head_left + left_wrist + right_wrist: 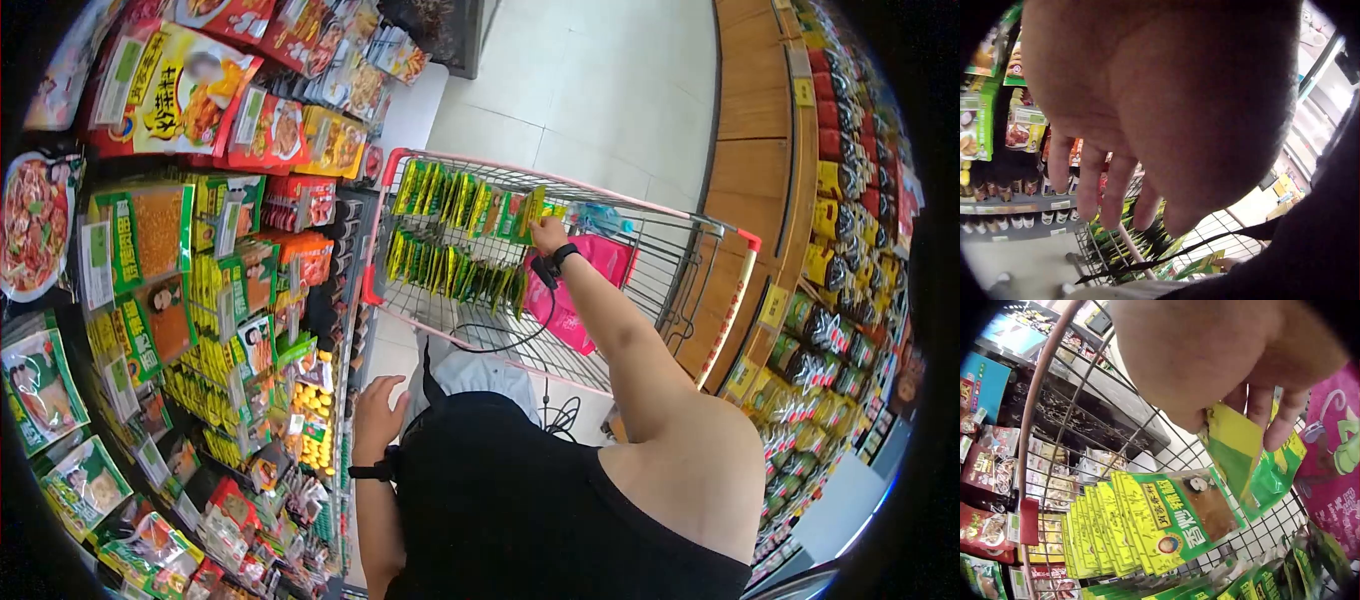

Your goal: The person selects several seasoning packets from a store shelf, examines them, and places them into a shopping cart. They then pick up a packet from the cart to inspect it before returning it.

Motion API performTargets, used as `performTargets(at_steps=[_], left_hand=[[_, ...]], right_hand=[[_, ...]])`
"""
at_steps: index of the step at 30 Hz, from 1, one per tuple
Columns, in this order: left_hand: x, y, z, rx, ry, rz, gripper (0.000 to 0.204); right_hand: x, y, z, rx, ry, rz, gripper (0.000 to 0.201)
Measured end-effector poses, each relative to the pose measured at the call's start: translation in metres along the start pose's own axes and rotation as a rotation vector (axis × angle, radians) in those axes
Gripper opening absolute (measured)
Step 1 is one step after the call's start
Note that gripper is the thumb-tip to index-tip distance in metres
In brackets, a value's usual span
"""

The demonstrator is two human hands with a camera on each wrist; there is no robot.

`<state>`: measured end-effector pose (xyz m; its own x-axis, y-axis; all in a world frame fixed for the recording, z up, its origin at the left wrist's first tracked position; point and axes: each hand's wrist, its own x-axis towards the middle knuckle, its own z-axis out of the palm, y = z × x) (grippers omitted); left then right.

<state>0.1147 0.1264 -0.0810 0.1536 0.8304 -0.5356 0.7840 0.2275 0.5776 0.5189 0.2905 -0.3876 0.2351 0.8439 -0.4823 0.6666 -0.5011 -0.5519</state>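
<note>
My right hand (pixel 548 234) reaches into a wire shopping cart (pixel 371 285) and pinches a green and yellow seasoning packet (pixel 1233 450) by its yellow end. Another green packet (pixel 1272 487) lies just behind it in the right wrist view. Beside these stands a row of matching packets (pixel 1172 519), the front one showing a brown filling through a clear window. A second row of packets (pixel 450 270) runs along the cart side nearer me. My left hand (pixel 380 418) hangs with spread fingers between the shelf and my body, holding nothing.
Hanging packets (pixel 150 235) fill the rack close on my left. A pink printed panel (pixel 570 310) and a clear blue-tinted plastic item (pixel 600 218) are in the cart. A black cable (pixel 500 347) loops over its near side. Stocked wooden shelving (pixel 750 190) lines the right.
</note>
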Motion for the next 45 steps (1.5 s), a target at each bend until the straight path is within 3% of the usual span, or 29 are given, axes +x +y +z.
performTargets(at_steps=[4,7,10,11,15,18,19,21,23,26,28,34,35,38,45], left_hand=[[-0.007,-0.001,0.006,-0.009,0.017,-0.044,0.028],[-0.007,-0.001,0.009,-0.019,0.006,-0.052,0.028],[-0.005,-0.003,0.011,-0.020,-0.010,-0.044,0.029],[-0.005,-0.004,0.011,-0.017,-0.016,-0.038,0.029],[-0.002,-0.003,0.010,-0.023,-0.039,-0.034,0.028],[0.002,-0.002,0.010,-0.016,-0.052,-0.021,0.028],[0.004,-0.002,0.010,-0.020,-0.061,-0.018,0.027],[0.009,-0.001,0.009,-0.020,-0.073,-0.003,0.027],[0.014,0.002,0.009,-0.016,-0.075,0.018,0.027],[0.023,0.001,0.011,0.003,-0.095,0.037,0.026],[0.029,0.008,0.010,0.028,-0.110,0.049,0.027],[0.045,0.010,0.015,0.051,-0.182,0.104,0.027],[0.046,0.009,0.015,0.052,-0.195,0.119,0.027],[0.049,0.012,0.012,0.053,-0.208,0.102,0.027],[0.043,0.010,0.012,0.034,-0.197,0.023,0.028]], right_hand=[[0.011,0.007,0.012,0.011,-0.031,-0.124,0.050],[0.019,0.012,0.025,-0.013,-0.140,-0.030,0.051],[0.015,0.010,0.035,0.015,-0.109,-0.029,0.052],[0.018,0.009,0.034,0.064,-0.206,0.037,0.049],[-0.001,-0.003,0.029,0.093,0.133,-0.008,0.036],[-0.006,0.007,0.011,0.031,0.144,0.029,0.036],[-0.009,0.012,0.008,-0.049,0.260,-0.039,0.032],[-0.018,0.026,-0.006,-0.039,0.296,-0.063,0.030],[-0.041,0.007,-0.042,-0.003,0.335,-0.146,0.027],[-0.069,-0.007,-0.085,-0.005,0.272,0.014,0.028],[-0.078,-0.008,-0.098,0.029,0.311,0.007,0.026],[-0.064,0.025,-0.071,-0.012,0.408,0.138,0.031],[-0.056,0.031,-0.069,-0.016,0.321,0.244,0.043],[-0.051,0.027,-0.068,0.018,0.352,0.366,0.050],[-0.033,0.035,-0.078,0.184,0.297,0.448,0.058]])
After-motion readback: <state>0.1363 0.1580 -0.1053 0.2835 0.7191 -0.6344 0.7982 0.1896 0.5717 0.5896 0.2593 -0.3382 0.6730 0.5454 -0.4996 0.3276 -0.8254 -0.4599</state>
